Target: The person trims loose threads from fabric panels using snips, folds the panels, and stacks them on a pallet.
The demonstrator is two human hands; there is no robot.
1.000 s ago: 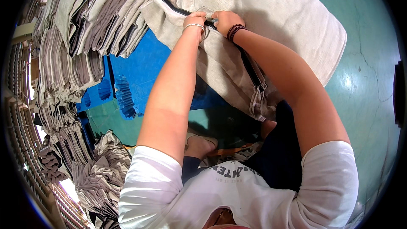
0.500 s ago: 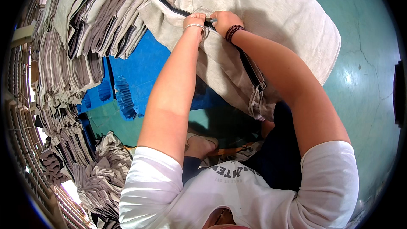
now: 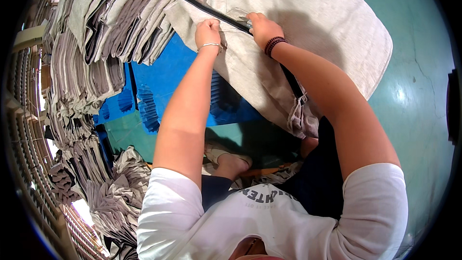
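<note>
A large piece of beige cloth [image 3: 332, 33] lies spread before me, with a long black zipper [image 3: 207, 8] running diagonally across it. My left hand [image 3: 208, 34] is closed, pinching the edge of the cloth just below the zipper. My right hand [image 3: 265, 31] has its fingers bent round the zipper to the right of it; a small greyish bit shows at the fingertips, too small to name. Past the right wrist the black strip runs down to a bunched end of the cloth [image 3: 302, 120] with a metal-looking piece.
Tall stacks of folded beige and grey cloth [image 3: 106, 33] stand at the left. A loose heap of similar cloth [image 3: 120, 188] lies nearer on that side. Blue sheeting [image 3: 163, 82] lies under the work, on a green floor [image 3: 418, 53] with a crack at the right.
My left hand has moved left and slightly down, off the zipper to the cloth edge. My right hand has shifted a little to the right, so the hands are farther apart.
</note>
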